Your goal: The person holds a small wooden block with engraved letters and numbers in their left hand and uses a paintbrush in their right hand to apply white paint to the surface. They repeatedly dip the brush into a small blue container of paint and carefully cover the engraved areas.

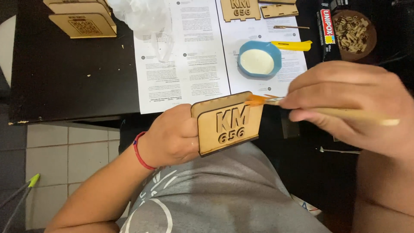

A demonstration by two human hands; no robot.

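Note:
My left hand (172, 138) grips a small flat wooden plaque (228, 123) with raised cut-out characters on its face, held upright over my lap. My right hand (345, 103) holds a paintbrush (327, 111) with a pale wooden handle. Its orange bristles touch the plaque's top right edge. A red cord bracelet (139, 151) circles my left wrist.
A blue bowl of white glue (258, 60) sits on printed paper sheets (185, 64) on the black table (64, 73). More wooden plaques (82, 19) lie at the back left and back centre. A yellow tool (293, 45), a glue box (326, 26) and a dish of wooden bits (354, 32) stand at the right.

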